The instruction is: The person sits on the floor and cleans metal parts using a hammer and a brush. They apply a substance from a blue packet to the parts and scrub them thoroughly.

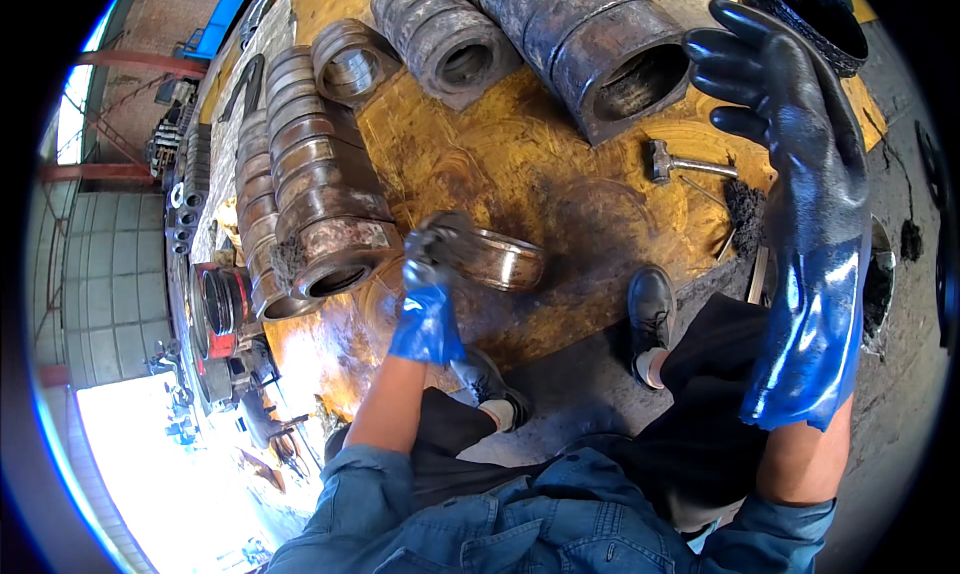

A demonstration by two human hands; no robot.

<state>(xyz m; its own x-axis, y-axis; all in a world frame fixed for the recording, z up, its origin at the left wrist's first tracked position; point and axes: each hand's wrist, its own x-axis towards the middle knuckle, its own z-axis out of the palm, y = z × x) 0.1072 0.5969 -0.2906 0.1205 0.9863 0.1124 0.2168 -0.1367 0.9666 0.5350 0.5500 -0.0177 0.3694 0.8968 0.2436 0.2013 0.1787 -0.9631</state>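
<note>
My left hand (pixel 437 249), in a black and blue rubber glove, is closed on the left side of a shiny metal ring (pixel 510 261). Motion blur smears its fingers. The ring stands low over the stained yellow floor plate (pixel 440 164), in front of my shoes. Raised at the right, my right hand (pixel 780 94) wears a long glove of the same kind. Its fingers are spread, and it holds nothing. Below and left of that hand lies a hammer (pixel 685 162) with a metal head.
Rows of thick metal rings (pixel 320 164) lie end to end at the left. Larger dark cylinders (pixel 590 49) stretch across the back. A black bucket (pixel 810 19) stands at the far right. Dark, shredded debris (pixel 745 214) lies near the hammer.
</note>
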